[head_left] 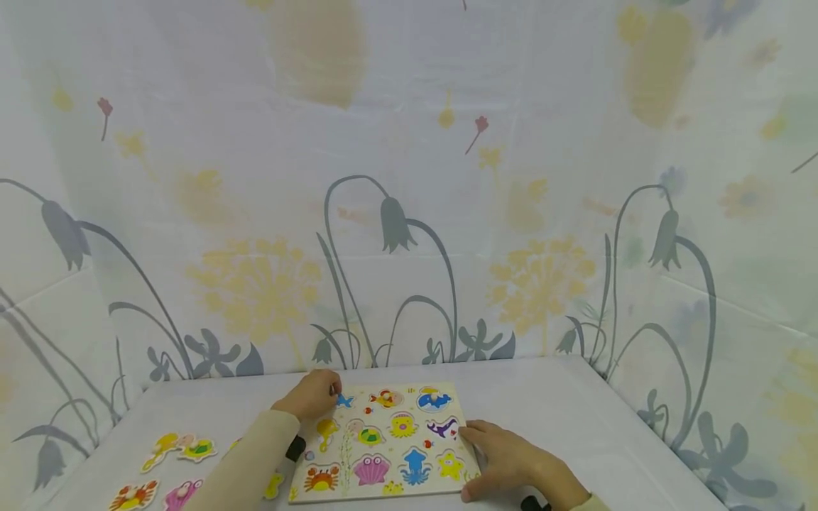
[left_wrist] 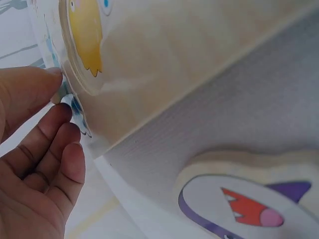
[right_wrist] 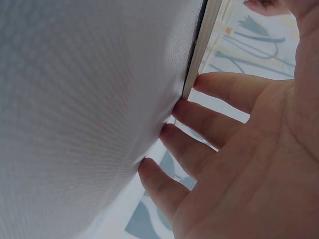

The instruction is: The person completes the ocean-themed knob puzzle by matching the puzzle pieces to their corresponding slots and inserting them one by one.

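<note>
My left hand is at the far left corner of a wooden sea-animal puzzle board. In the left wrist view its thumb and forefinger pinch a small knob on a blue puzzle piece, which lies at that corner; the fingers partly hide it. My right hand rests by the board's right side with fingers extended. In the right wrist view, its fingertips touch the board's edge and the white cloth. Other pictures on the board include a crab, a pink shell and a blue squid.
Loose pieces lie on the white table to the left: a seahorse, a turtle, a crab and a pink shell. A purple-and-white piece lies near my left wrist. Behind hangs a flower-patterned curtain.
</note>
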A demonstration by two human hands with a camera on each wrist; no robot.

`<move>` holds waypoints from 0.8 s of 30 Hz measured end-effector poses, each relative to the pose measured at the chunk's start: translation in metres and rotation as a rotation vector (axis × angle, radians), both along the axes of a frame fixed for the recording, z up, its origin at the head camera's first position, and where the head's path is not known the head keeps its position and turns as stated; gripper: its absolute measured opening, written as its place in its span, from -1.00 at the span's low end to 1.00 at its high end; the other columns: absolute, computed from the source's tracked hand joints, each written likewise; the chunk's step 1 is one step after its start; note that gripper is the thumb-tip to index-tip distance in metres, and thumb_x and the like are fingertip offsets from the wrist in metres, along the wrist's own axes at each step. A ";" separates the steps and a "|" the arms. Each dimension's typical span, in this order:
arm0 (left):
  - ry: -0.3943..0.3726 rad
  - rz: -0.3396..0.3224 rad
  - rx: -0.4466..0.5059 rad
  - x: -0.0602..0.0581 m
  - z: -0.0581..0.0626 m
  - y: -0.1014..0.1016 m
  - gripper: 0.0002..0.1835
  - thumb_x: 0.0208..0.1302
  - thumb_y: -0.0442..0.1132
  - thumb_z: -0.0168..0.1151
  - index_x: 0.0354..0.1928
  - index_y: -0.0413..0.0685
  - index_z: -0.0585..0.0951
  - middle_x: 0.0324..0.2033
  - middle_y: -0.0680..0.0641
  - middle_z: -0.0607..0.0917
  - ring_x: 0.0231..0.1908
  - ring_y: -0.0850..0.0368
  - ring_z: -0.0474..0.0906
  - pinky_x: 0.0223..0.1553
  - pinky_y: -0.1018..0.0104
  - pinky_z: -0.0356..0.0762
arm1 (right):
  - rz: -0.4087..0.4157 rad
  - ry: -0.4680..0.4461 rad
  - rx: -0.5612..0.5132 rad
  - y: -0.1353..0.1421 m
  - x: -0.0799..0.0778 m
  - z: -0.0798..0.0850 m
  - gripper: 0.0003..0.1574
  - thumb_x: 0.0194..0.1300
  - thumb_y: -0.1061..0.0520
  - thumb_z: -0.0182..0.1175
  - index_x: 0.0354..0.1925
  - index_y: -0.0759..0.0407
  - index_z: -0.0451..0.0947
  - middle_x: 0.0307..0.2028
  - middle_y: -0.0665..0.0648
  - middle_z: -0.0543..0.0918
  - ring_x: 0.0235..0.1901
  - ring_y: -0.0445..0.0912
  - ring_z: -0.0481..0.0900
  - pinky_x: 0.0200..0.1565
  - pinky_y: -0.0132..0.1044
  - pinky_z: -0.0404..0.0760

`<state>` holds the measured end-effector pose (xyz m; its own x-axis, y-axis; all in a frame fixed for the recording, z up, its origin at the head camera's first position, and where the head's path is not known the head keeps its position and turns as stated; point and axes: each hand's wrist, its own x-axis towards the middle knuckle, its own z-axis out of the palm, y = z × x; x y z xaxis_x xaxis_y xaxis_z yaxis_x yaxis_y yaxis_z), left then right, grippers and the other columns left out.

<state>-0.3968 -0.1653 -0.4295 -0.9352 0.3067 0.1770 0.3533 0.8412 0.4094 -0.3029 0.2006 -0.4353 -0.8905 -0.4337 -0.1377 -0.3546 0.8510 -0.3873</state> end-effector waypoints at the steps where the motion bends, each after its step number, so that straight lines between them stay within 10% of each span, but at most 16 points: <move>1: -0.005 -0.005 0.002 0.000 0.000 0.000 -0.93 0.06 -0.42 0.20 -0.38 -0.14 0.58 -0.49 0.05 0.51 -0.45 0.13 0.38 -0.35 0.20 0.41 | 0.001 0.001 -0.001 0.000 0.000 0.000 0.25 -0.23 -0.47 0.39 0.35 0.05 0.31 0.34 0.17 0.29 0.31 0.21 0.23 0.19 0.24 0.23; 24: -0.127 -0.017 0.042 0.017 0.003 -0.009 -0.71 0.03 -0.36 0.35 -0.15 -0.07 0.60 -0.30 -0.03 0.57 -0.29 0.07 0.42 -0.10 0.03 0.45 | -0.026 -0.016 -0.008 -0.001 0.002 0.002 0.20 -0.24 -0.42 0.43 0.32 0.06 0.34 0.33 0.18 0.31 0.30 0.22 0.24 0.18 0.27 0.23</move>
<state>-0.3803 -0.1741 -0.4266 -0.9458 0.3170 0.0702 0.3099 0.8167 0.4868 -0.3011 0.1994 -0.4332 -0.8993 -0.4112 -0.1486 -0.3258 0.8569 -0.3995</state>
